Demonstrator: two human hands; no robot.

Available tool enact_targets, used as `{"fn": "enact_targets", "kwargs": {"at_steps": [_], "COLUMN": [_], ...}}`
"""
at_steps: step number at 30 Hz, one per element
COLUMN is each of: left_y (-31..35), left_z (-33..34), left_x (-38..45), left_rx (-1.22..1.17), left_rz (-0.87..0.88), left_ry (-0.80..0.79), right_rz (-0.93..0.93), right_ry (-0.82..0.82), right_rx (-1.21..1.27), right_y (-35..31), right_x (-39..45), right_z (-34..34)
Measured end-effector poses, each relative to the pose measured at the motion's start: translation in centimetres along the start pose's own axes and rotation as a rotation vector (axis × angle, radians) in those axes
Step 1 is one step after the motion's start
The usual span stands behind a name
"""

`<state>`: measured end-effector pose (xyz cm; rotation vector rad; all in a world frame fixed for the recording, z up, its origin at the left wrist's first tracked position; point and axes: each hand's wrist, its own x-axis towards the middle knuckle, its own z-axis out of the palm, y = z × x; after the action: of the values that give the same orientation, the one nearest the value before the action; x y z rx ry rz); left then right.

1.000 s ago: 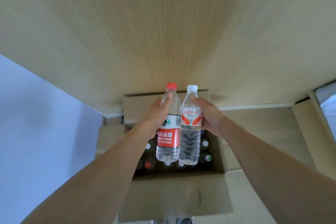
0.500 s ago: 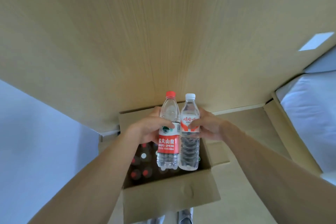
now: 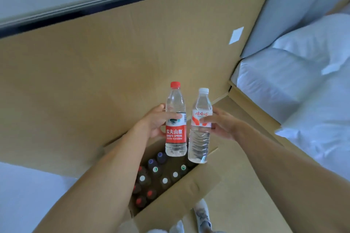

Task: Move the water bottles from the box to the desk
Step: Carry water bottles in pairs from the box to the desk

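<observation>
You have two clear water bottles upright above the open cardboard box (image 3: pixel 176 202): a red-capped bottle (image 3: pixel 175 119) with a red label and a white-capped bottle (image 3: pixel 200 128), side by side. More capped bottles stand in the box on the tan floor (image 3: pixel 246 185), near a white bed (image 3: pixel 303 85). Your left hand (image 3: pixel 155 123) grips the red-capped one at its label; your right hand (image 3: pixel 219 125) pinches the other.

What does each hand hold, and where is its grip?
Left hand: red-capped bottle, at the label's top. Right hand: white-capped bottle, at its label.
</observation>
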<state>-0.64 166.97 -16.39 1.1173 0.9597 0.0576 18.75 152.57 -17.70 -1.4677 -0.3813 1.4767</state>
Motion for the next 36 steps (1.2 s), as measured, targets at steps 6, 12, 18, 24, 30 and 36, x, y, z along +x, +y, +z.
{"fn": "enact_targets", "kwargs": {"at_steps": [6,12,18,24,30,36], "left_y": [0.0,-1.0,-3.8,-9.8,-17.0,-24.0], "left_z": [6.6,16.8,30.5,45.3,58.7,69.3], "left_x": [-0.8,-2.3,-5.6,-11.3,-17.4,-23.5], "left_rx": [0.136,0.300,0.456,0.570,0.697,0.819], "left_rz": [-0.008,-0.014,-0.019,-0.012,-0.027,-0.058], "left_ry": [-0.152,-0.335,-0.522,-0.693,-0.883,-1.065], "right_rz": [-0.055,-0.110,-0.151,-0.192,-0.192,-0.199], "right_ry": [0.151,0.345,0.581,0.739,0.905,1.111], "right_rx": [0.097,0.221,0.330,0.457,0.581,0.801], "right_y": [2.7,7.9,14.6,23.0,31.2,39.5], "right_x": [-8.0,-17.7,-30.4,-44.6,-57.2,-66.9], "right_z": [-5.1,-11.1,-16.8,-21.7,-25.0,-25.9]}}
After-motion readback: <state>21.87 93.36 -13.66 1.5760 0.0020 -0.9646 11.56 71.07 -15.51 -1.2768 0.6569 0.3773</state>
